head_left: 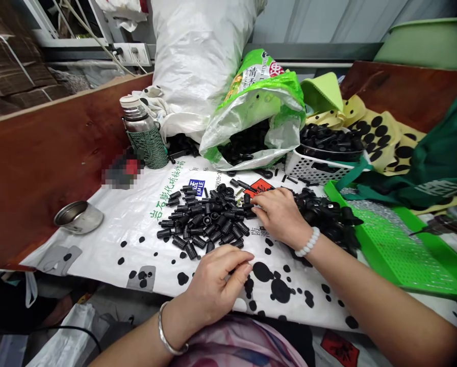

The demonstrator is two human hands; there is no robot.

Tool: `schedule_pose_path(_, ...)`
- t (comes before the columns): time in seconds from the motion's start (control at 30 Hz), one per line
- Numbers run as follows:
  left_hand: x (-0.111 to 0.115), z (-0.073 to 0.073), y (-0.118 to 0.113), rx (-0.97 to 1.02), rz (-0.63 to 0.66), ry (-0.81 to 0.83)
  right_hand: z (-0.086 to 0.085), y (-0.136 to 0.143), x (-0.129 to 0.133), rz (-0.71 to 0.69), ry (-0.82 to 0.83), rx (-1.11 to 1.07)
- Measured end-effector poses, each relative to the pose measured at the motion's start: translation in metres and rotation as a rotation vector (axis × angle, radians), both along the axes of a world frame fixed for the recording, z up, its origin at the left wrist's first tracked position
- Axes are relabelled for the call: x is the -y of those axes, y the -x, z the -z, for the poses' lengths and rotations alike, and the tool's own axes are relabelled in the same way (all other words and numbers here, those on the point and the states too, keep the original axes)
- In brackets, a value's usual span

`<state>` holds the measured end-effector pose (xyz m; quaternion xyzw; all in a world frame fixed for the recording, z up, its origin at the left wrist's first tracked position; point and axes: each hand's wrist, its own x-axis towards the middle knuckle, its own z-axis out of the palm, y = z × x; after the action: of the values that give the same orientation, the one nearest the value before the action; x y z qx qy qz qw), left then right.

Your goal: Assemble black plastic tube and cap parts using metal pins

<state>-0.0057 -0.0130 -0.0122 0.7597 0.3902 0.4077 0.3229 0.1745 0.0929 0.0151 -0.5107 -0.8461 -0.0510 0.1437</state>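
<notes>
Black parts [209, 219] heaped on the table [109, 250] are best picked singly from above, right hand [284, 211] half-curled at the heap's right edge, left hand [219, 278] narrowed just in front, though whether either grips one can't be told.

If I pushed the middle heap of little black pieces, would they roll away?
The black pieces would probably scatter, since they're heaped loosely. Some might roll, because their sides look rounded. They'd likely feel stiff, since their edges look crisp even when piled.
</notes>
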Motion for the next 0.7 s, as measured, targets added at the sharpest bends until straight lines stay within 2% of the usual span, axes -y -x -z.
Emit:
schedule_pose_path(0.23, -0.001, 0.001, 0.003, 0.005, -0.004, -0.004, -0.007, 0.037, -0.046, 0.046, 0.109, 0.147)
schedule_pose_path(0.4, 0.0, 0.001, 0.004, -0.005, 0.007, -0.009, 0.002, 0.062, -0.072, 0.098, 0.217, 0.221)
schedule_pose_path(0.53, -0.001, 0.0, 0.01, 0.008, -0.012, -0.008, 0.006, 0.071, -0.081, 0.127, 0.28, 0.201)
schedule_pose_path(0.7, 0.0, -0.002, 0.014, 0.023, -0.03, -0.01, 0.006, 0.063, -0.074, 0.142, 0.258, 0.045)
